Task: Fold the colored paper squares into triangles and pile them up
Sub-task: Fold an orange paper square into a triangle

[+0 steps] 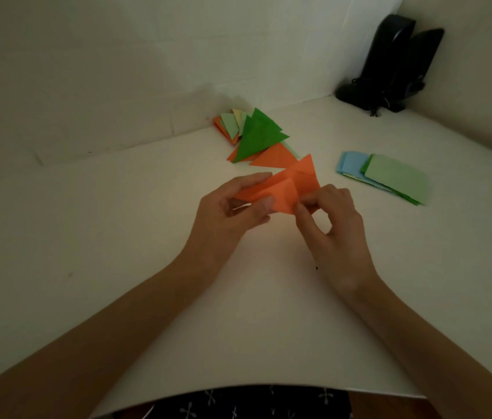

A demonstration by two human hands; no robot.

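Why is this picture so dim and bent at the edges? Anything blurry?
Head view: dim, greyish light, brightest on the table near the middle of the frame; the wide lens bows the table's near edge into a curve. Head view: the orange paper and the pile of triangles look fairly sharp, with no glare; the black object in the far corner is too dark for detail.

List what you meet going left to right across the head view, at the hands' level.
left hand → orange paper → right hand → stack of unfolded squares. The pile of folded triangles overlaps the first two, so it is left out.
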